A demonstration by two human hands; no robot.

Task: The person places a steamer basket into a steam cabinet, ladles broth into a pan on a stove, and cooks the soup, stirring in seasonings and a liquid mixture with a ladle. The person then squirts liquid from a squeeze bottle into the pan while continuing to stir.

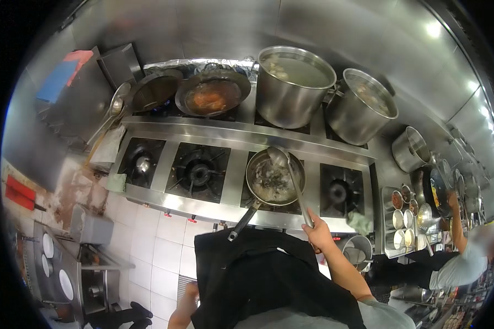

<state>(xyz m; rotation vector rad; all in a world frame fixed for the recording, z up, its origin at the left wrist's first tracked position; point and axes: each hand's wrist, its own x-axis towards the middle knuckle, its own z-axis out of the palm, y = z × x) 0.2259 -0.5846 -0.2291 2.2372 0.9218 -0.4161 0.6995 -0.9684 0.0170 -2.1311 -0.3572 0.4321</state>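
Observation:
My right hand [319,237] is closed around the handle of a long metal ladle [296,186]. The ladle's bowl rests at the far inner edge of a pan [249,185] with cloudy, bubbling liquid and dark bits in it. This pan sits on a front burner, its black handle [243,222] pointing toward me and untouched by either hand. Low beside my black apron [258,268] hangs my left hand [189,293], away from the stove; its fingers are too small and partly hidden to read.
Behind the front burners [200,171] stand two tall stockpots [289,104] [357,118] of liquid and a wok [241,90] with reddish food. At right, a co-worker [466,260] reaches to a dark pan [438,192] near seasoning containers [397,219]. Plates [66,284] lie on the left-hand counter.

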